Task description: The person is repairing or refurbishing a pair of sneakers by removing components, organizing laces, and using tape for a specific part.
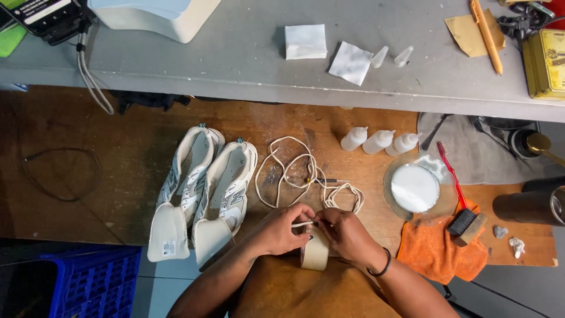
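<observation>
Bench [106, 171] edge runs just under your wrists, so both hands work right at the near lip of the wood, with your apron [294, 291] below it. Your left hand [281, 228] and right hand [347, 232] meet fingertip to fingertip over a tape roll [315, 254], which stands on edge at the lip, directly below and touching both hands. Between the fingertips you pinch one end of the lace [294, 171]: both hands are clenched on it, thumbs and forefingers pressed together at the white tip. From there the lace runs away from you in loose loops across the middle of the bench, well short of the grey shelf [235, 65] at the back. To your left, two shoes [203, 194] lie side by side, tongues hanging over the near edge, just beside your left forearm; bare wood lies beyond them. To your right, an orange cloth [432, 253] sits near your right wrist, with a brush [465, 221] on it and a dish [415, 188] of white liquid behind. Three bottles [379, 141] stand past the loops. The free room lies straight ahead, among the lace loops.
</observation>
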